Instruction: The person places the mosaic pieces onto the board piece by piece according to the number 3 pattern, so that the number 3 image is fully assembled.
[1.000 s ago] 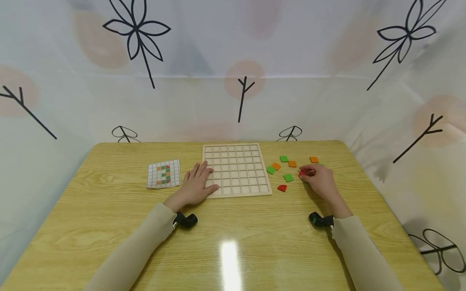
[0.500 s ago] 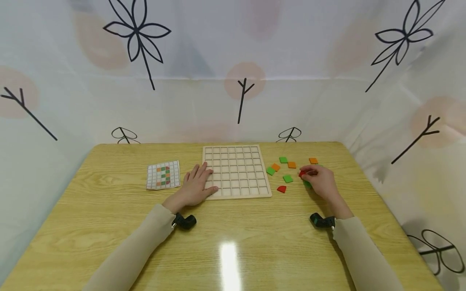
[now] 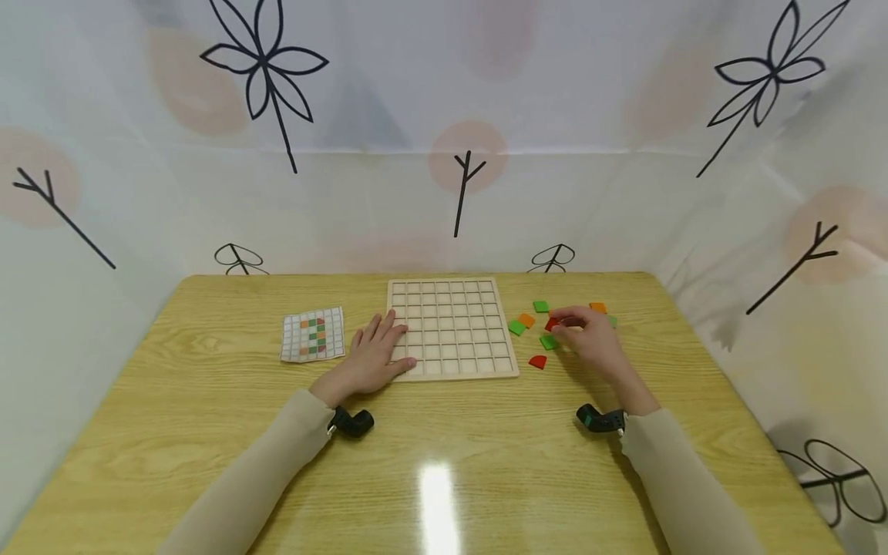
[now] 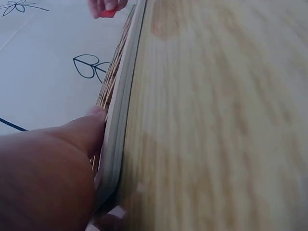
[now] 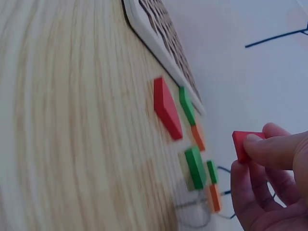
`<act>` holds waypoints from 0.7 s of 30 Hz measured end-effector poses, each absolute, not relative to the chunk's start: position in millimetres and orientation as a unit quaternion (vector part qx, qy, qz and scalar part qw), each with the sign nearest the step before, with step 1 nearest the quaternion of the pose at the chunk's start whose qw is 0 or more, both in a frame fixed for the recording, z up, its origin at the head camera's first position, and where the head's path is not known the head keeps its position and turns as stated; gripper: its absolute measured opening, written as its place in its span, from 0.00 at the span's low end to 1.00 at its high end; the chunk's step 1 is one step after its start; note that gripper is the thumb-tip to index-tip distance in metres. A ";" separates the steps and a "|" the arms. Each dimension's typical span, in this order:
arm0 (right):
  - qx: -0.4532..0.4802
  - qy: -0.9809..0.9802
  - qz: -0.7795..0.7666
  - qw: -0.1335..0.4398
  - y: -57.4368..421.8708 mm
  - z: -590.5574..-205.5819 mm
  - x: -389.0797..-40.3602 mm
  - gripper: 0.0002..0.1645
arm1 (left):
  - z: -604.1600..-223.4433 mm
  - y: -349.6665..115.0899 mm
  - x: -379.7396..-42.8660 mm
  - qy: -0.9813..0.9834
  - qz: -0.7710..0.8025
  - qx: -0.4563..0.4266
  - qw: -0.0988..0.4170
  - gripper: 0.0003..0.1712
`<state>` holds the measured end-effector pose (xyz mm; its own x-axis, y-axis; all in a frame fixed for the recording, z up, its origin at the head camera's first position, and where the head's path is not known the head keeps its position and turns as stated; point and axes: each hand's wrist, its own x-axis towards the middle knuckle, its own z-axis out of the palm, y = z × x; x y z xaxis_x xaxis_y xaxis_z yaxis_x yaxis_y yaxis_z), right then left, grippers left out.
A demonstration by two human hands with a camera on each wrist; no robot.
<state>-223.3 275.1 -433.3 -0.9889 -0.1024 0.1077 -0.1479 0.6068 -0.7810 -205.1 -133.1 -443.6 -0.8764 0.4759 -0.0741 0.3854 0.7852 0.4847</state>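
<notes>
Right hand (image 3: pixel 595 339): right of centre in the head view, thumb and fingertips clamped on a red piece (image 5: pixel 239 147).
Red piece: held up off the table (image 3: pixel 527 455), toward the right edge of the right wrist view; it also shows at the top, left of centre, in the left wrist view.
Left hand (image 3: pixel 375 361): left of centre in the head view, fingers spread apart, resting on the left side of the board (image 3: pixel 454 337).
Board: pale, gridded, mid-frame.
Card (image 3: pixel 312 336): centre left, its printed grid partly red, green and orange.
Loose red quarter (image 3: pixel 538 361): on the table, just right of the board's lower right corner.
Green pieces (image 3: pixel 516 327): scattered right of the board, one below the right fingertips in the frame, one just beyond that hand's right side.
Orange pieces (image 3: pixel 598 307): one just above the right hand, one near the board; another seems to peek out behind the fingers, mostly hidden.
Sleeves (image 3: pixel 257 470): beige, entering from the lower left and lower right.
</notes>
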 end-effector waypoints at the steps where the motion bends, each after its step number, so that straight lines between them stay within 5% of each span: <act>1: 0.071 -0.892 0.445 0.022 271.6 -433.1 -224.4 0.18 | -443.6 -132.9 -205.0 0.941 0.230 0.230 0.097 0.40; 21: 0.067 -0.844 0.531 -0.036 202.1 -434.9 -257.5 0.18 | -446.9 -134.6 -206.3 0.942 0.218 0.234 0.103 0.41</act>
